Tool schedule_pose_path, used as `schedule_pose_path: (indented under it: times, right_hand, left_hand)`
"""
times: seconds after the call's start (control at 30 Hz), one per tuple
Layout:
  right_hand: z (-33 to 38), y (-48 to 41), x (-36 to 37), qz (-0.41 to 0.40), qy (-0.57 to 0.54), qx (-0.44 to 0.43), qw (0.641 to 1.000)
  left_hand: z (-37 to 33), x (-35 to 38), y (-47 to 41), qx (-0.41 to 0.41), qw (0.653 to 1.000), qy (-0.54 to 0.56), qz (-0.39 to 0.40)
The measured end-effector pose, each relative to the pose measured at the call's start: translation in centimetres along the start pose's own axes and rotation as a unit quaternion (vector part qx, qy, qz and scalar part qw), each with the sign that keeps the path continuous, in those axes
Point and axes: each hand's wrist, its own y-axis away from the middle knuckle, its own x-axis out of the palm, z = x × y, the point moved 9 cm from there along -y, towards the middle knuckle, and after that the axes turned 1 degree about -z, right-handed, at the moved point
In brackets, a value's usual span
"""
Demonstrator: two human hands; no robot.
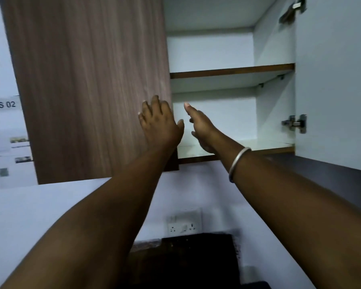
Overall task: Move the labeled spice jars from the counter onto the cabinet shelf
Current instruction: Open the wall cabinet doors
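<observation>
No jars in view: shelf [233,148] past the fingers bare, left hand [159,124] flat on door [92,84], right hand [200,130] spread, empty.

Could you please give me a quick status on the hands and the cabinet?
Left hand flat on closed wooden door, empty. Right hand open, empty, reaching into cabinet over bottom shelf. Right door open. No jars in view.

The door [92,86] is brown with a streaked wood grain. The cabinet [213,51] is white inside, and its shelf [231,71] has a brown edge. The bangle [239,161] is silver. The wall [50,205] is pale, its socket [183,226] white, its sign [3,104] black-lettered.
</observation>
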Motion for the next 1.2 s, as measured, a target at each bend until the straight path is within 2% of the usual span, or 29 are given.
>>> schedule_pose_path:
  times: [0.13,0.23,0.3,0.5,0.7,0.87,0.97,1.1,1.2]
  right_hand:
    - [-0.5,-0.6,4.0,0.065,-0.107,0.069,0.990]
    - [-1.5,-0.9,3.9,0.063,-0.128,0.095,0.985]
    - [-2.2,-1.0,3.4,0.047,-0.127,0.102,0.985]
    - [-1.2,0.8,2.6,-0.024,-0.120,0.023,0.992]
    - [2.1,4.9,5.1,-0.059,-0.215,-0.060,0.973]
    - [5.6,8.9,10.8,0.001,-0.315,-0.114,0.942]
    - [8.8,11.9,14.4,0.054,-0.330,-0.191,0.923]
    - [13.1,15.9,21.7,0.102,-0.266,-0.311,0.907]
    - [14.7,17.8,27.5,0.099,-0.194,-0.348,0.912]
  left_hand:
    - [0.5,3.6,0.2,-0.034,0.990,-0.008,0.140]
    - [0.5,4.6,0.6,-0.034,0.979,-0.009,0.199]
    - [0.4,4.4,1.0,-0.028,0.977,-0.021,0.210]
    - [-0.5,-0.8,3.4,-0.031,0.995,-0.026,0.086]
    - [1.1,-8.9,6.3,0.012,0.999,0.021,0.028]
    - [4.1,-16.9,8.1,0.028,0.993,0.118,0.001]
    - [6.9,-22.3,9.3,0.044,0.977,0.208,-0.016]
    - [12.5,-29.3,10.8,0.027,0.957,0.288,-0.001]
    - [16.6,-33.6,11.4,0.011,0.958,0.285,0.007]
